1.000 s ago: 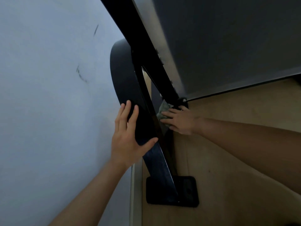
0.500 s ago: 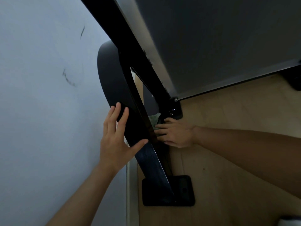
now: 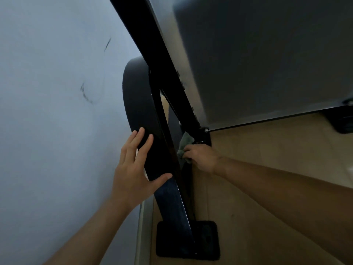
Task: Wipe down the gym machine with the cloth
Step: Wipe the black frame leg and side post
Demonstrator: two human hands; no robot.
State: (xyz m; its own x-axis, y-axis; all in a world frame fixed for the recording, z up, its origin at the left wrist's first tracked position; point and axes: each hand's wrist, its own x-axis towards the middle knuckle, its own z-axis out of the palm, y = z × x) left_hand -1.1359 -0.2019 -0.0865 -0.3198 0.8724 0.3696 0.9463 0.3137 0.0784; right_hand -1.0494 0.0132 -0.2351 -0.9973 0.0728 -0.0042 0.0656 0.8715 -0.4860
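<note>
The left hand lies flat on the gym machine. Its fingers are straight and wide, and the thumb sticks out to the side. It rests on the curved black bar and holds nothing.

The right hand has its fingers curled round the cloth. The cloth is small, grey-green and bunched up. The hand pushes it against the machine, just under the spot where the slanted black beam meets the bottom corner of the big grey panel. Part of the cloth pokes up above the fingers.

Below both hands, the curved bar runs down to a flat black foot. The foot sits on the wood floor, at the floor's edge by the wall. The wall is pale and has a few dark marks on it.
</note>
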